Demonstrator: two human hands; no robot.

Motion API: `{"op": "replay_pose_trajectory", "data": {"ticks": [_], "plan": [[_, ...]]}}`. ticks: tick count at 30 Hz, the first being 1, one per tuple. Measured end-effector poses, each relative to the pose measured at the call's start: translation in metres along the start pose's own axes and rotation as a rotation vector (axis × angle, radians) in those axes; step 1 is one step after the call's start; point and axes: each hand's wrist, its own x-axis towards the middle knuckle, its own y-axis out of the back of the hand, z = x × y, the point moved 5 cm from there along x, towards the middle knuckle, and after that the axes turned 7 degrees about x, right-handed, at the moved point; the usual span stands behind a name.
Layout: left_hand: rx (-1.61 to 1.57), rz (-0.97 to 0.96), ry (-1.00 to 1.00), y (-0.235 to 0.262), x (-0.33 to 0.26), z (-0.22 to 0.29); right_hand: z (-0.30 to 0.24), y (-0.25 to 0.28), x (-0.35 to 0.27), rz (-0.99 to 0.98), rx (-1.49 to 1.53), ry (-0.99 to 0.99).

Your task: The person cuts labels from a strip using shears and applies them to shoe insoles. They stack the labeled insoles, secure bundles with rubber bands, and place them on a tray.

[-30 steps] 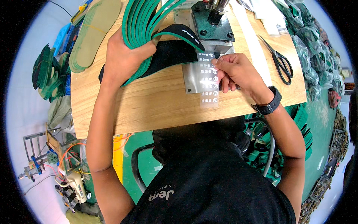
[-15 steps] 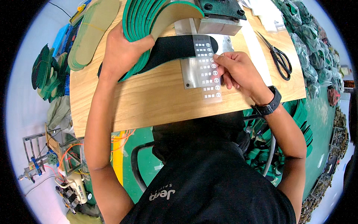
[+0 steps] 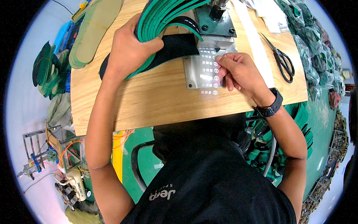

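My left hand grips a fanned stack of green-edged insoles and holds a black insole flat on the wooden table. The black insole's end lies under the green metal press head. My right hand pinches a clear strip of small white labels that lies over the steel base plate next to the insole.
Black scissors lie at the table's right. Tan insoles are stacked at the far left corner. Green insole piles sit on the floor to the left and more hang at the right. A white sewing machine stands lower left.
The black insole has slid further under the press head. My right hand shifted the label strip slightly along the plate. The view has tipped a little toward the table.
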Motion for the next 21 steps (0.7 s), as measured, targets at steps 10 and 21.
{"op": "replay_pose_trajectory", "data": {"ticks": [10, 21], "plan": [[0.111, -0.112, 0.142, 0.01, -0.016, 0.008, 0.0, -0.011, -0.006, -0.009, -0.079, 0.196], [0.416, -0.417, 0.044, 0.006, -0.039, 0.016, -0.026, 0.122, -0.049, 0.323, -0.518, 0.455]]}}
